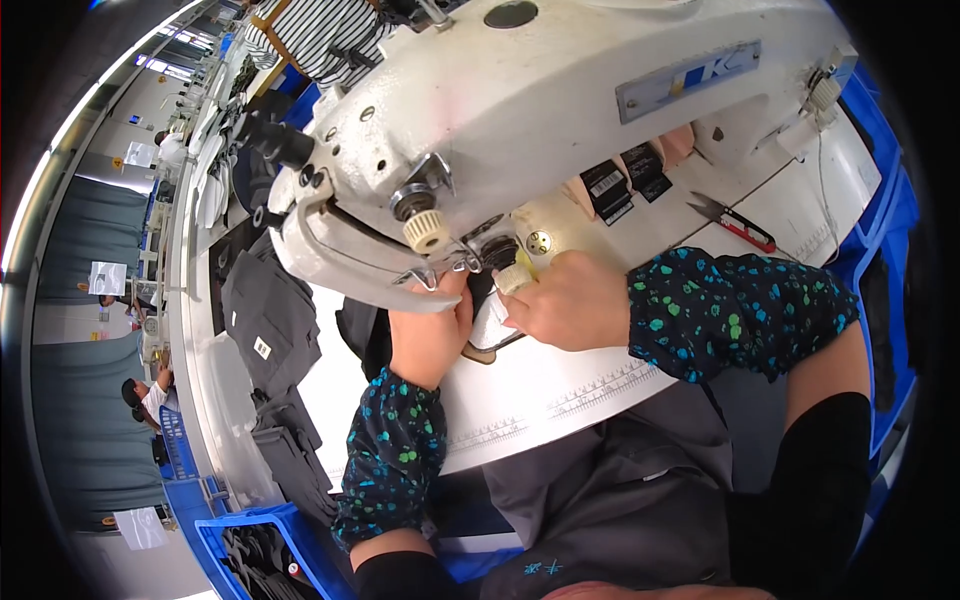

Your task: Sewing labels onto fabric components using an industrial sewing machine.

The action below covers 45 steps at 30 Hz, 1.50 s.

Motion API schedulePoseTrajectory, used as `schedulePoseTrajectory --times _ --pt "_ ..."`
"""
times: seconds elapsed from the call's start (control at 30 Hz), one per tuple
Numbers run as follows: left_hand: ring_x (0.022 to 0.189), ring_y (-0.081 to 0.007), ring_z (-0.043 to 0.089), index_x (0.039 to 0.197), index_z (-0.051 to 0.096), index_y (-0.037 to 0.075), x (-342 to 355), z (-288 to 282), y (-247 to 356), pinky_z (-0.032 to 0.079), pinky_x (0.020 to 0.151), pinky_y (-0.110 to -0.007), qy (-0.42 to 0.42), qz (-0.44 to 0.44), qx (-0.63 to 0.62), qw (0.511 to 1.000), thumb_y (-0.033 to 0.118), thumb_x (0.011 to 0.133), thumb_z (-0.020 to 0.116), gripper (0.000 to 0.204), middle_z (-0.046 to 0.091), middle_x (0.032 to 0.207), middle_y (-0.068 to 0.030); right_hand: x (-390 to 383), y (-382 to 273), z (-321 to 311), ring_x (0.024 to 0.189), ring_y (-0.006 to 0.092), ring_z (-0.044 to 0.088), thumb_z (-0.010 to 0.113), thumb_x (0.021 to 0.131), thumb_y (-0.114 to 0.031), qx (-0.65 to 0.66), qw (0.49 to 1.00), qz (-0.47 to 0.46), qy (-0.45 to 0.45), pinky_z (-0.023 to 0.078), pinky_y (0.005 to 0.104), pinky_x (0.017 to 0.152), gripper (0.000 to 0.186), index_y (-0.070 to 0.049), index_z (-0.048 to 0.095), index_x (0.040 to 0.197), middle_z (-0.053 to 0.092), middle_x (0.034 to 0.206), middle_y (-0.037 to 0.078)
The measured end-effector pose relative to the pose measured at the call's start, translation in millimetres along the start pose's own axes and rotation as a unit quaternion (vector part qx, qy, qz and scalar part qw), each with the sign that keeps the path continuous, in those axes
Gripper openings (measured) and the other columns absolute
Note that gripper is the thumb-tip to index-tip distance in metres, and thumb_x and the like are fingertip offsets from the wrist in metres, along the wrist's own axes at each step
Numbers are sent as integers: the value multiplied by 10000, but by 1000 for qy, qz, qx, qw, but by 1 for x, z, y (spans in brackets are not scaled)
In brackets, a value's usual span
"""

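A white sewing machine [440,130] spans the upper half of the view. My left hand [425,340] reaches up beneath its head, fingers bent close to the needle area and partly hidden by the machine; what they grip cannot be made out. Dark cloth [365,330] lies beside that wrist. Just right of the needle area, my right hand [570,300] is closed, its fingertips curled in. A cream-coloured ribbed piece [515,279] shows at its index finger; whether it is worn or held is unclear. Both forearms wear dark sleeves with green and blue spots.
Small scissors [735,222] with red-black handles and black labels [607,190] lie on the white table [560,400], right of the hands. Dark grey cloth pieces [268,315] are stacked at the left. A blue crate [290,520] stands lower left. Another person's striped top [325,40] shows behind.
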State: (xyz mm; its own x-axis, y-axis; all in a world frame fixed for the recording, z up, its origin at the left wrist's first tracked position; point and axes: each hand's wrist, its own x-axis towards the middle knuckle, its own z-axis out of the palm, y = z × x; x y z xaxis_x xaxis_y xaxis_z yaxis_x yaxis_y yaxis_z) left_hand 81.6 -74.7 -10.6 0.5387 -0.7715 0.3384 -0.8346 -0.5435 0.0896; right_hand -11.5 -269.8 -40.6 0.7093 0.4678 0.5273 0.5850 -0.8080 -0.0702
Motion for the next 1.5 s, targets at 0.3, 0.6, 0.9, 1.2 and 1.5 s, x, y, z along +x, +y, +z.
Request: schedulePoseTrajectory --times 0.3,0.6,0.9,1.2,1.5 --pt "646 -394 629 765 655 32 3 10 -14 504 609 -473 4 -9 7 1000 87 815 663 74 633 692 -157 1 2 -4 536 209 626 672 902 -307 13 1000 -2 -8 473 352 489 297 -17 703 956 603 640 36" --pt "662 -353 642 894 717 66 -1 7 -14 500 623 -456 12 5 27 1000 76 808 672 98 644 700 -132 1 -1 -5 600 215 665 665 885 -269 22 1000 0 -12 514 343 515 286 7 713 944 667 878 130" --pt "748 -300 609 1039 660 -10 -16 -50 -62 503 722 -391 304 -159 80 936 0 869 614 177 666 922 -134 -6 2 -5 605 217 667 654 887 -238 23 999 -3 -24 521 346 520 277 22 709 964 657 892 142" --pt "589 -29 512 865 667 27 -45 -59 -109 396 516 -195 214 -366 -275 863 122 941 724 134 579 672 55 2 0 -6 637 206 689 671 913 -272 27 998 -12 -48 539 326 559 334 35 705 1041 724 964 112" --pt "509 -113 608 721 668 -32 -57 -45 -73 456 520 -274 -58 -408 -119 903 309 903 767 399 599 556 -59 2 1 -4 675 217 700 658 925 -256 20 1000 -12 -14 562 345 594 264 6 686 916 711 991 127"
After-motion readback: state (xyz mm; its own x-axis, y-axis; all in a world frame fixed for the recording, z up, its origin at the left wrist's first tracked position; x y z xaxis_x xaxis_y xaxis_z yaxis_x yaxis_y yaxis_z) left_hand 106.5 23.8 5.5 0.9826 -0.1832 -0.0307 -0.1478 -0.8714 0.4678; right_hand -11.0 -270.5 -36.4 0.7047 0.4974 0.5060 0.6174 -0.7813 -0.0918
